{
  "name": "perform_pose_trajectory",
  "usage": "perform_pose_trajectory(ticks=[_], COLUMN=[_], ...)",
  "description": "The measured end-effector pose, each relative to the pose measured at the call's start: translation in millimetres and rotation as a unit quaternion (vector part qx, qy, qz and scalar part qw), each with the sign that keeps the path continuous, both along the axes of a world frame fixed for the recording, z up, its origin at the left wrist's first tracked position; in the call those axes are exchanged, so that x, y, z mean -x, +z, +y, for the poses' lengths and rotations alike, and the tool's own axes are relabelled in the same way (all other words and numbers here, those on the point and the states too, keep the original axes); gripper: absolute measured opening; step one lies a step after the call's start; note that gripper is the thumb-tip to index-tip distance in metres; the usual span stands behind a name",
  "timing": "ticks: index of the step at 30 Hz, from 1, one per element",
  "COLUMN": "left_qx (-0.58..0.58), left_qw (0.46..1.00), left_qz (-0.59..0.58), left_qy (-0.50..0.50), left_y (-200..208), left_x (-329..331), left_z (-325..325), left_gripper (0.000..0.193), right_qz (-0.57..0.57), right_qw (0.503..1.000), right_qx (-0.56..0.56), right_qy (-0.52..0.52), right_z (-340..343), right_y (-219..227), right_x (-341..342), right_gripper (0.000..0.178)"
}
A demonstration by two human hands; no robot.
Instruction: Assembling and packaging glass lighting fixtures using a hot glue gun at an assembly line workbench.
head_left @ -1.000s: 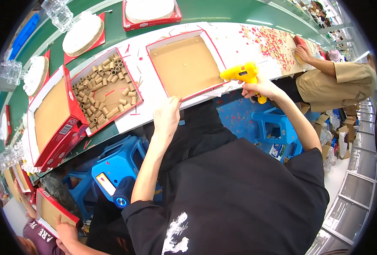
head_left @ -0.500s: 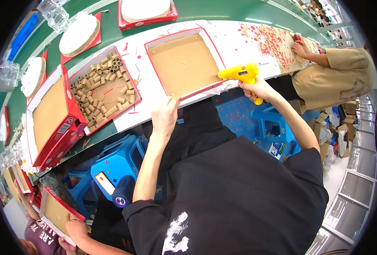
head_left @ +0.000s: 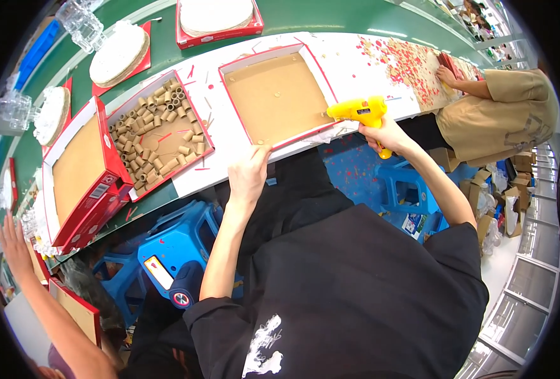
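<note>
A shallow red-edged cardboard box [head_left: 273, 76] lies open side up on the white sheet before me, its inside bare brown card with a few small pale spots. My left hand [head_left: 248, 174] is closed on the near edge of this box at its left corner. In my right hand [head_left: 384, 134] is a yellow glue gun [head_left: 359, 110], gripped by the handle. Its nozzle points left over the box's near right corner; whether it touches the card I cannot tell. Left of the box, another red-edged box [head_left: 204, 151] holds many short brown cardboard tubes [head_left: 144, 136].
A red box [head_left: 93, 177] stands tilted at the left. White round stacks [head_left: 121, 54] lie on the green table [head_left: 305, 16] behind. Red scraps [head_left: 400, 63] litter the right end near a co-worker [head_left: 514, 107]. Below are blue stools [head_left: 176, 234] and a co-worker's arm [head_left: 59, 309].
My hands and the glue gun hold nearly the same place over the box. At lower left, a co-worker's arm has swung up and forward, and the box there has shifted.
</note>
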State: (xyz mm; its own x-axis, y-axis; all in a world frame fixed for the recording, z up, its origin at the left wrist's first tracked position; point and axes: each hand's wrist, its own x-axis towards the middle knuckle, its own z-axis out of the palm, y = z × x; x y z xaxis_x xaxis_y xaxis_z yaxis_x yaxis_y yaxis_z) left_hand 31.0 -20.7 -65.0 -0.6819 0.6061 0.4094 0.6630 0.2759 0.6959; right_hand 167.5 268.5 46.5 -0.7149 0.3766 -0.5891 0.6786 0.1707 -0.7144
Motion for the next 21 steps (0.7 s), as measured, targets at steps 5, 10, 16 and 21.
perform_pose_trajectory(ticks=[5,10,16,21], left_qx=[-0.008,0.041,-0.006,-0.002], left_qw=[1.000,0.999,1.000,1.000], left_qz=[0.004,0.023,-0.001,0.015], left_qy=[0.003,-0.008,-0.018,-0.015], left_y=[-5,8,-13,-11], left_x=[0,4,5,4], left_z=[0,-17,0,-20], left_gripper=[0.010,0.011,0.010,0.017], right_qz=[-0.006,0.010,0.029,0.164], right_qw=[1.000,0.999,1.000,0.961], right_qx=[-0.009,-0.040,-0.002,0.082], right_qy=[0.004,0.003,-0.011,-0.208], right_z=[-1,-2,28,92], right_y=[3,-3,-3,-34], right_x=[1,7,-4,20], right_gripper=[0.010,0.013,0.026,0.037])
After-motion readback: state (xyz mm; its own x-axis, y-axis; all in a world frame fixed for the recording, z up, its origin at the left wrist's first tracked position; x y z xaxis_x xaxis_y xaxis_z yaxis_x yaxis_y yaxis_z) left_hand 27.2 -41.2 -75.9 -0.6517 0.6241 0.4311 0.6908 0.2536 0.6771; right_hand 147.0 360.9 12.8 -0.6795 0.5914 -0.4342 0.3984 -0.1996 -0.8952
